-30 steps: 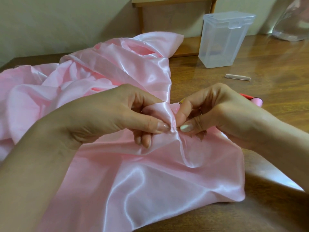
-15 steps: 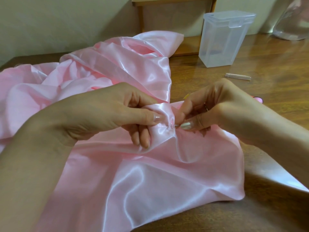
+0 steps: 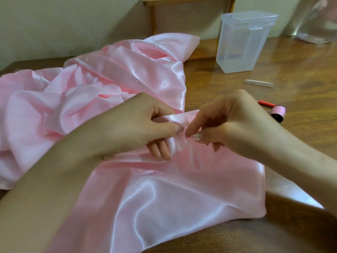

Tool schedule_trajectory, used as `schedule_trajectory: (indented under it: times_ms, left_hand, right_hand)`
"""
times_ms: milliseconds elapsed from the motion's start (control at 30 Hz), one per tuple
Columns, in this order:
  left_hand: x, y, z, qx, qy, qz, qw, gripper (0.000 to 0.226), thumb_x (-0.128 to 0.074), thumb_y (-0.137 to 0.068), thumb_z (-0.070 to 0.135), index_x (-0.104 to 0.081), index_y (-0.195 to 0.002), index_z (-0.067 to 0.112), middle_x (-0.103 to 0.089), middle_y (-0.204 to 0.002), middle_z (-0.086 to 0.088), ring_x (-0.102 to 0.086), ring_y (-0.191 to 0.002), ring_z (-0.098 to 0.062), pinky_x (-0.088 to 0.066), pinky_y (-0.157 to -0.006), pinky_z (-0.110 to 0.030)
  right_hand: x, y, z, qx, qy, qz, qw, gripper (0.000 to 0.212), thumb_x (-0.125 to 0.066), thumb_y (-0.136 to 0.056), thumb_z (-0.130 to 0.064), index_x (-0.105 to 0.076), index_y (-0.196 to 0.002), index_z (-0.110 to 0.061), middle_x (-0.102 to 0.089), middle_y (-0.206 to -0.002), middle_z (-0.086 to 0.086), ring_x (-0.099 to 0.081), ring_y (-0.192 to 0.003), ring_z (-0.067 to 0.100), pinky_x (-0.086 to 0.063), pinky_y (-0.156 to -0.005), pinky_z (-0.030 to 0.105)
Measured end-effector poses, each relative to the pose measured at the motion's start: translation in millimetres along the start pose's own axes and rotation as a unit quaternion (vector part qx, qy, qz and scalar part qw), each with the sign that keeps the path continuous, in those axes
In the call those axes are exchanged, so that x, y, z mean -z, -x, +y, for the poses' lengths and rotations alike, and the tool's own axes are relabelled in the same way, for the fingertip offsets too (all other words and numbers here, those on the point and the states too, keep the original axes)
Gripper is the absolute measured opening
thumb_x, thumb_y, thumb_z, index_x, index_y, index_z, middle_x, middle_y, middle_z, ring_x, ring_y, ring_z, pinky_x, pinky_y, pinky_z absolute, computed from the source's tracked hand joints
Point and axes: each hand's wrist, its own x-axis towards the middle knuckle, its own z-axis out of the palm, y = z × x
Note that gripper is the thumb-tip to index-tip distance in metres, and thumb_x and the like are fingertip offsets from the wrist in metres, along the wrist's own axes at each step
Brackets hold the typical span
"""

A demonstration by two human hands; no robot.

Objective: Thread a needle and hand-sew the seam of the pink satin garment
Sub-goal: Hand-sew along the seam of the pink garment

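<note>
The pink satin garment (image 3: 155, 189) lies spread and bunched over the wooden table (image 3: 300, 73). My left hand (image 3: 131, 128) pinches a raised fold of its seam between thumb and fingers. My right hand (image 3: 231, 121) meets that fold from the right, forefinger and thumb pressed together at the fabric where the needle would be. The needle itself is too small and hidden to make out. A spool of pink thread (image 3: 278, 114) lies on the table just right of my right hand.
A clear plastic box (image 3: 244, 42) with a lid stands at the back right. A small clear tube (image 3: 259, 83) lies in front of it. A red-handled tool (image 3: 267, 103) lies by the spool. A wooden frame (image 3: 200, 50) stands against the wall.
My right hand has lifted slightly and its fingers have shifted at the fold, uncovering the spool and red tool. My left hand keeps its pinch on the seam.
</note>
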Motion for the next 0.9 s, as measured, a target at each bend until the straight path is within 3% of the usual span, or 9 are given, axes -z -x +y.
schedule_trajectory:
  times_ms: [100, 300, 467, 567, 733, 900]
  left_hand:
    - [-9, 0, 2, -0.011, 0.058, 0.027, 0.998, 0.019, -0.056, -0.087, 0.004, -0.067, -0.071, 0.006, -0.068, -0.054, -0.006, -0.066, -0.048, -0.014, -0.049, -0.047, -0.017]
    - [-19, 1, 7, -0.018, 0.066, 0.067, 0.995, 0.023, -0.049, -0.080, 0.017, -0.063, -0.063, 0.010, -0.067, -0.053, -0.005, -0.066, -0.046, -0.015, -0.044, -0.042, -0.013]
    - [-19, 0, 5, -0.015, 0.082, 0.059, 0.995, 0.023, -0.051, -0.087, 0.005, -0.065, -0.069, 0.001, -0.066, -0.053, -0.007, -0.066, -0.045, -0.015, -0.043, -0.041, -0.013]
    - [-13, 1, 5, -0.017, 0.093, 0.035, 0.995, 0.023, -0.053, -0.087, 0.001, -0.067, -0.069, 0.003, -0.067, -0.054, -0.008, -0.066, -0.046, -0.016, -0.047, -0.043, -0.016]
    - [3, 7, 5, -0.019, 0.104, -0.010, 0.994, 0.029, -0.066, -0.081, 0.010, -0.068, -0.054, 0.020, -0.065, -0.052, -0.008, -0.064, -0.046, -0.012, -0.048, -0.045, -0.017]
    - [12, 11, 3, -0.020, 0.089, -0.063, 0.994, 0.014, -0.070, -0.075, 0.013, -0.071, -0.062, 0.020, -0.065, -0.052, 0.000, -0.063, -0.048, -0.009, -0.050, -0.048, -0.018]
  right_hand:
    - [-9, 4, -1, 0.028, 0.082, 0.041, 0.995, 0.024, -0.078, -0.070, -0.005, -0.074, -0.063, -0.028, -0.061, -0.051, -0.006, -0.058, -0.054, 0.009, -0.043, -0.047, 0.017]
    - [-14, 5, 2, 0.048, 0.126, 0.085, 0.987, 0.026, -0.072, -0.068, 0.001, -0.075, -0.065, -0.025, -0.064, -0.057, -0.002, -0.057, -0.055, 0.015, -0.048, -0.055, 0.027]
    - [-16, 5, 3, 0.053, 0.115, 0.102, 0.987, 0.019, -0.078, -0.067, -0.003, -0.076, -0.065, -0.022, -0.066, -0.058, 0.001, -0.058, -0.053, 0.016, -0.051, -0.056, 0.030]
    - [-13, 4, -1, 0.049, 0.093, 0.083, 0.991, 0.019, -0.080, -0.068, -0.006, -0.074, -0.063, -0.024, -0.065, -0.055, 0.000, -0.060, -0.055, 0.013, -0.051, -0.055, 0.028]
    - [0, -2, -1, -0.004, -0.010, 0.010, 1.000, 0.028, -0.077, -0.070, 0.004, -0.073, -0.059, -0.022, -0.062, -0.046, -0.001, -0.055, -0.040, 0.011, -0.045, -0.045, 0.019]
    - [5, -4, -2, -0.024, -0.069, -0.032, 0.997, 0.026, -0.077, -0.066, 0.006, -0.073, -0.057, -0.018, -0.064, -0.051, 0.004, -0.052, -0.041, 0.009, -0.044, -0.046, 0.018]
